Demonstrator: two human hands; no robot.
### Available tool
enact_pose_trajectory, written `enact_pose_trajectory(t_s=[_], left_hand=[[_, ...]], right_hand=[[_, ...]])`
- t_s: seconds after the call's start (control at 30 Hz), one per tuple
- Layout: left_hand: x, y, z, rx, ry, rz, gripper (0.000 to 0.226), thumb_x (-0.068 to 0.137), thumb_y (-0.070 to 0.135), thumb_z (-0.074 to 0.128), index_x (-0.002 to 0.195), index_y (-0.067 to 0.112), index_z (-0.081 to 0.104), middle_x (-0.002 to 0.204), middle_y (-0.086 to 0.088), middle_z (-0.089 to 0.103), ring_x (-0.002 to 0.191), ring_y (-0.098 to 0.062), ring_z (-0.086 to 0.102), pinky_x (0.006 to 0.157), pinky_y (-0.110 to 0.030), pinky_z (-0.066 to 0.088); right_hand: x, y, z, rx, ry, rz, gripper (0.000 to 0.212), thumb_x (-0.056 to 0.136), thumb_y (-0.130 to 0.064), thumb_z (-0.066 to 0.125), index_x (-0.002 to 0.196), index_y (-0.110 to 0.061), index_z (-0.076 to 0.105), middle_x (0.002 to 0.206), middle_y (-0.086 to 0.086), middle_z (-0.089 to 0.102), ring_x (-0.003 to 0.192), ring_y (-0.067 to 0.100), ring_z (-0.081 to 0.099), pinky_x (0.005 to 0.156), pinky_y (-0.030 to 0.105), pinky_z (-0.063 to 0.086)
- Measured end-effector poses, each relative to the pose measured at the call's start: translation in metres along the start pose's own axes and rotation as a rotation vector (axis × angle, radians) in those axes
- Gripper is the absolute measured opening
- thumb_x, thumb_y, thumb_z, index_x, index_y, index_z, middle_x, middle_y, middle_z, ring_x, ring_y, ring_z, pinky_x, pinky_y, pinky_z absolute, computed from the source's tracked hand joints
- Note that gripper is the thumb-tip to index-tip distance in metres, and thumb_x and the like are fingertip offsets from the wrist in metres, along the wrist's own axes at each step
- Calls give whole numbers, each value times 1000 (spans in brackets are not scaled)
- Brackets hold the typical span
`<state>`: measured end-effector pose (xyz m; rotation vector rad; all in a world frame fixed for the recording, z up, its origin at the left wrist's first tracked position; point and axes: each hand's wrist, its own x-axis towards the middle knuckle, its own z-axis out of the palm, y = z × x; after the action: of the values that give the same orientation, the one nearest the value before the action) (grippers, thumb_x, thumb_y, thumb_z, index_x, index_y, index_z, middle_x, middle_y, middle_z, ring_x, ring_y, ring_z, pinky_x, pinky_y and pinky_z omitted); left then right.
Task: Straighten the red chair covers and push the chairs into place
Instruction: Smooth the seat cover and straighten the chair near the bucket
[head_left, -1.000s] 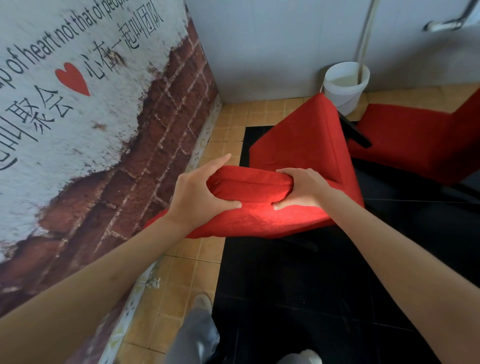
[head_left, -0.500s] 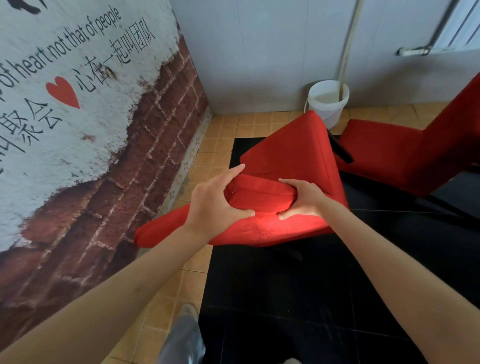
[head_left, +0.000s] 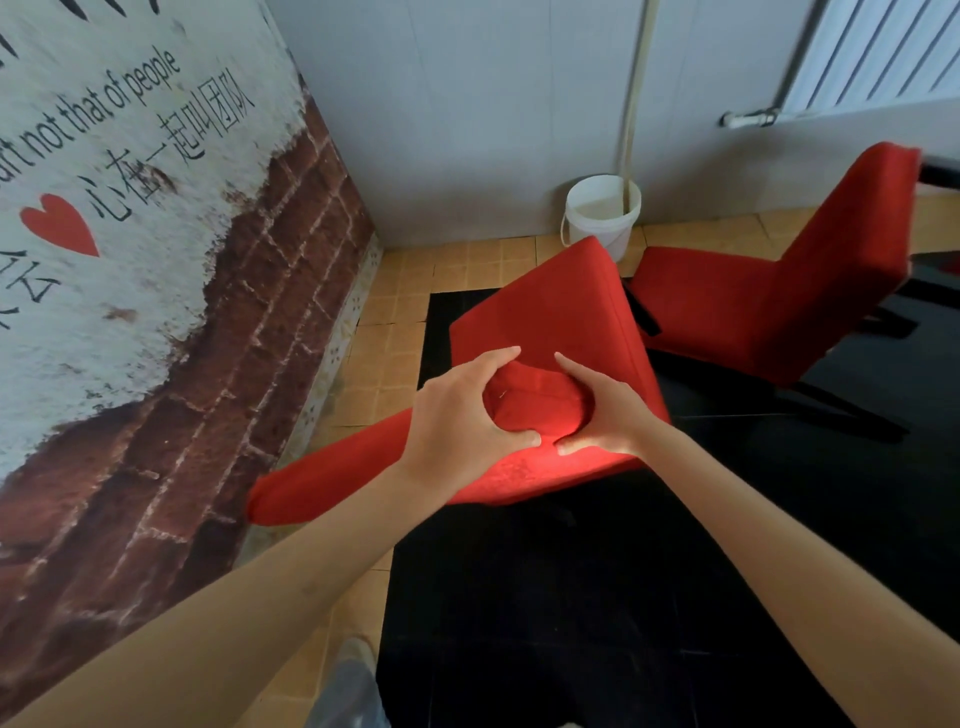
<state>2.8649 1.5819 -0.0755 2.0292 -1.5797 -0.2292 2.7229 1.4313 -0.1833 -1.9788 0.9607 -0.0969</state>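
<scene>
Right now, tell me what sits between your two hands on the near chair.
In the head view, a bunched fold of red fabric chair cover lies between left hand and right hand.

A white bucket (head_left: 601, 213) with a pole (head_left: 635, 98) stands beyond the hands; a brick mural (head_left: 156, 249) is left.

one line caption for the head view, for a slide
Both hands, left and right, bunch the red cover on the near chair's backrest.

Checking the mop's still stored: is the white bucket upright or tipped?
Upright. The white bucket stands on the tiled floor, its open rim facing up, with a pole rising from it.
</scene>
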Motion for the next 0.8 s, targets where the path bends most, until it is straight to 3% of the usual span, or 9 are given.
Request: enact_pose_trajectory(t_s=[0.13, 0.23, 0.4, 0.57, 0.63, 0.7, 0.77, 0.8], left_hand=[[9, 1, -1, -204, -172, 26, 114, 48, 47, 88, 147, 31, 34, 131, 12, 56, 119, 12, 46, 98, 1, 27], [-6, -24, -6, -288, -223, -50, 127, 44, 39, 93, 150, 35, 22, 137, 9, 51, 120, 22, 39, 97, 4, 23], [-17, -38, 9, -293, -158, -184, 120, 43, 35, 94, 147, 29, 34, 130, 13, 57, 113, 23, 43, 94, -5, 31], [-5, -22, 23, -292, -186, -139, 110, 44, 41, 92, 142, 35, 42, 130, 17, 57, 109, 25, 42, 91, 3, 28], [0, -20, 26, -323, -253, -123, 118, 44, 41, 91, 146, 39, 33, 135, 17, 53, 116, 18, 43, 97, -3, 27], [-2, -25, 25, -298, -339, -122, 127, 43, 45, 90, 149, 43, 21, 140, 16, 46, 125, 5, 42, 107, -21, 30], [-9, -37, 25, -176, -371, -115, 131, 43, 48, 90, 151, 37, 18, 142, 10, 46, 128, -8, 43, 110, -34, 32], [-12, -43, 26, -114, -360, -109, 129, 44, 49, 90, 152, 33, 20, 140, 7, 48, 126, -11, 46, 109, -34, 33]], right_hand=[[-19, -2, -12, 78, 59, -41, 133, 47, -23, 95, 152, -40, 15, 150, -4, 40, 137, 17, 36, 102, 22, 26], [-36, 1, -25, 123, 83, -33, 132, 47, -18, 94, 151, -43, 17, 149, -7, 40, 137, 13, 35, 101, 16, 23], [-56, -1, -39, 199, 44, -21, 129, 52, -15, 93, 149, -47, 14, 151, -4, 36, 139, 14, 30, 105, 22, 23], [-68, -14, -54, 290, 17, -43, 120, 59, -2, 87, 151, -38, 18, 142, -11, 38, 137, 10, 33, 113, 29, 29], [-73, -16, -66, 335, 8, -46, 118, 61, 0, 86, 151, -37, 19, 135, -20, 38, 135, 6, 34, 112, 25, 28], [-78, -19, -78, 344, 12, -58, 118, 60, -3, 88, 148, -43, 21, 133, -25, 36, 126, -6, 39, 105, 17, 28], [-84, -23, -86, 343, 36, -75, 118, 57, -9, 90, 144, -50, 23, 133, -29, 35, 118, -15, 44, 96, 10, 38], [-88, -25, -89, 334, 56, -76, 118, 54, -13, 91, 143, -52, 25, 134, -27, 36, 120, -9, 46, 96, 14, 43]])
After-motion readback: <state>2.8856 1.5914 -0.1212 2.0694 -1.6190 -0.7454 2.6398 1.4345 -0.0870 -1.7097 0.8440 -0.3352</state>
